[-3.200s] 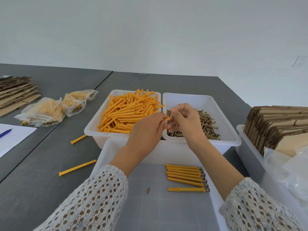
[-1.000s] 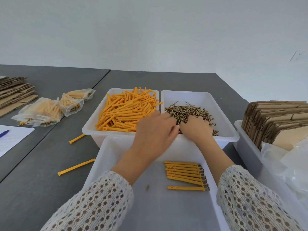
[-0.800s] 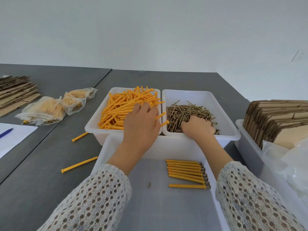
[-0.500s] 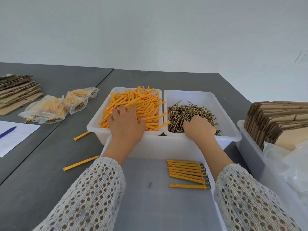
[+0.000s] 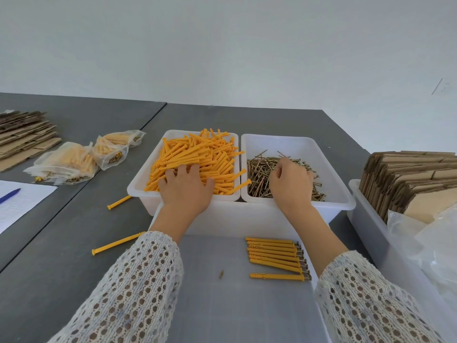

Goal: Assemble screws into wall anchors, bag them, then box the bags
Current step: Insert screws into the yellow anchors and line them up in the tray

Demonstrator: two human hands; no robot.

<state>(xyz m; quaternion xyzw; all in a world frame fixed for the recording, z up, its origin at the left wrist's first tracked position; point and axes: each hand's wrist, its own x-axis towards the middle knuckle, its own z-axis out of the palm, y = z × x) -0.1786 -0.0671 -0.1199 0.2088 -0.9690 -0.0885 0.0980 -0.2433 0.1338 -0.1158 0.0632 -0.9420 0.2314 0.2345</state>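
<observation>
We see the left hand (image 5: 186, 188) lying palm down on the heap of orange wall anchors (image 5: 197, 159) in the left white bin (image 5: 138, 186), its fingers spread fairly straight over the pile; whether any fingertip has caught an anchor we cannot tell. The right hand (image 5: 290, 183) sits in the neighbouring white bin (image 5: 341, 194), fingers curled down into the tangle of brass screws (image 5: 259, 169); we cannot tell whether it has one pinched. The two bins stand side by side, touching, on the grey table (image 5: 49, 280).

Just in front of them is a third white tray (image 5: 222, 318), and in it, towards its right side, we count a neat row of assembled anchors with screws (image 5: 274, 254), one more lying slightly apart below the rest. Two loose anchors (image 5: 116, 243) lie on the table left of the trays. Further left we find filled clear bags (image 5: 71, 162), a stack of flat cardboard (image 5: 22, 137), and a sheet of paper with a blue pen (image 5: 10, 195). At the right edge a bin holds upright folded cardboard (image 5: 408, 179) and clear plastic bags (image 5: 435, 243)
</observation>
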